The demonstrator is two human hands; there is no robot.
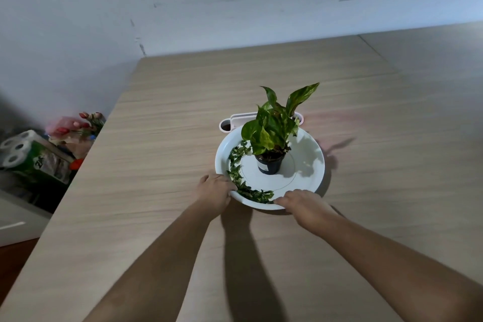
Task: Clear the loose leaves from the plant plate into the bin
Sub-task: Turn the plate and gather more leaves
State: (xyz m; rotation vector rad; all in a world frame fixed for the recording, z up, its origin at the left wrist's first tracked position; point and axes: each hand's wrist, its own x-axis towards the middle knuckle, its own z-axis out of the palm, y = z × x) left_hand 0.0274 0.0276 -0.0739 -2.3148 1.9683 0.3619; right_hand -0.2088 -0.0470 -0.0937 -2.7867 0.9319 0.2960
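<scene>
A white round plate [308,165] sits on the wooden table with a small potted plant [271,138] in a black pot at its middle. Loose green leaves [239,165] lie in an arc along the plate's left and near rim. My left hand [215,191] grips the near-left rim and my right hand [304,204] grips the near rim, fingers curled over the edge. Just behind the plate stands a low pale pink bin [230,123], mostly hidden by the plant.
The wooden table [183,112] reaches the white wall at the back. Beyond its left edge sit toilet roll packs [28,154] and a bunch of artificial flowers [81,125]. A second table surface [431,60] adjoins at the right.
</scene>
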